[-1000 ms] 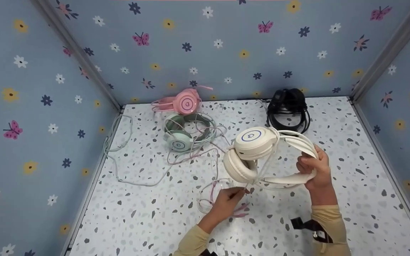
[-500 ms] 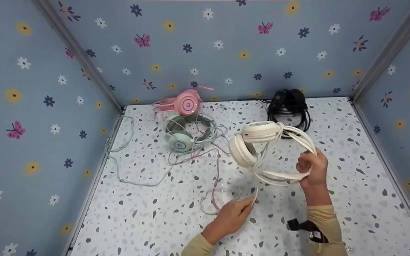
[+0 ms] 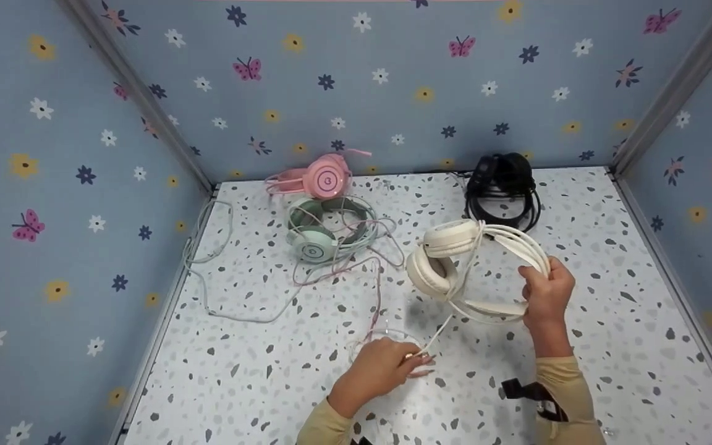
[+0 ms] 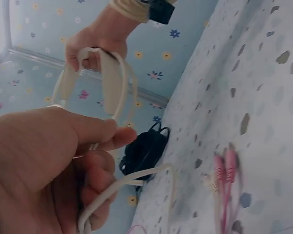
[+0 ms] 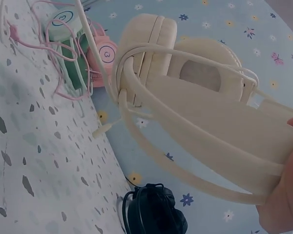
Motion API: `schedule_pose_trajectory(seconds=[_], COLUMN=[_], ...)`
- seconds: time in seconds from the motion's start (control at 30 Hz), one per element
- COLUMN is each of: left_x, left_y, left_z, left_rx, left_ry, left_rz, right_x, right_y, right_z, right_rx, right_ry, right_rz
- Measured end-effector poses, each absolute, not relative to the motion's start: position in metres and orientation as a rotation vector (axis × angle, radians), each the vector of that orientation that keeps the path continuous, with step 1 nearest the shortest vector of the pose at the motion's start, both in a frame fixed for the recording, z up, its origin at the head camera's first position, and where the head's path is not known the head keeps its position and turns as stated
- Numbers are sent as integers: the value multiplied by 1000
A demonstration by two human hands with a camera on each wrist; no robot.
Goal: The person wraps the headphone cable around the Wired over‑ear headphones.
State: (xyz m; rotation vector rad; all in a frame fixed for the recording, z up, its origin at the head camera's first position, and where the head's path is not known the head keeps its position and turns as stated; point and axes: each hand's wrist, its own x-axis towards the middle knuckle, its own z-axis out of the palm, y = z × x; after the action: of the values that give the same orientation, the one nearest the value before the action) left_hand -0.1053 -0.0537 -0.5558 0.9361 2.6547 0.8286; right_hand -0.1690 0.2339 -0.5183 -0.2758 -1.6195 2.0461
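Observation:
Cream headphones (image 3: 452,240) are held up above the table, with my right hand (image 3: 550,296) gripping the headband. Their ear cups point left, and white cable runs looped around the headband. My left hand (image 3: 376,371) pinches the loose stretch of white cable (image 3: 441,332) between thumb and fingers, below and left of the ear cups. In the left wrist view, more white cable (image 4: 132,178) hangs from under the curled fingers. In the right wrist view, the headband (image 5: 215,126) fills the middle and only part of the right hand (image 5: 285,204) shows.
Green headphones (image 3: 313,245) lie back left, with pink headphones (image 3: 328,178) behind them. Their cords spread over the speckled table (image 3: 269,383). Pink plugs (image 4: 225,168) lie near the left hand. Black headphones (image 3: 504,185) sit against the patterned back wall (image 3: 393,74).
The headphones turned so the ear cup's logo faces out of sight, and shifted slightly right. My left hand moved down from beside the ear cups, then left, drawing the white cable out straighter.

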Motion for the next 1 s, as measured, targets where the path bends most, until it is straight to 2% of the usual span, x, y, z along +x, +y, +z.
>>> schedule_pose_trajectory(seconds=[0.27,0.47,0.67,0.87,1.0], left_x=[-105,-116,-133,-151,-166], left_y=[-75,-86,-92,-88,-87], left_z=[-519,-483,-449,-431,-421], left_rx=[1078,1235,1278,1482,1667], left_ry=[2617,2898,3253,3430,3424], left_rz=[644,447,104,205,450], right_x=[-176,-171,-160,-159,-159], right_y=[238,238,234,234,234], right_z=[-520,-516,-506,-506,-498], right_rx=[-369,-361,-349,-274,-171], right_ry=[-1833,-1987,-2132,-2197,-2345], right_rz=[1593,1497,1490,1568,1563])
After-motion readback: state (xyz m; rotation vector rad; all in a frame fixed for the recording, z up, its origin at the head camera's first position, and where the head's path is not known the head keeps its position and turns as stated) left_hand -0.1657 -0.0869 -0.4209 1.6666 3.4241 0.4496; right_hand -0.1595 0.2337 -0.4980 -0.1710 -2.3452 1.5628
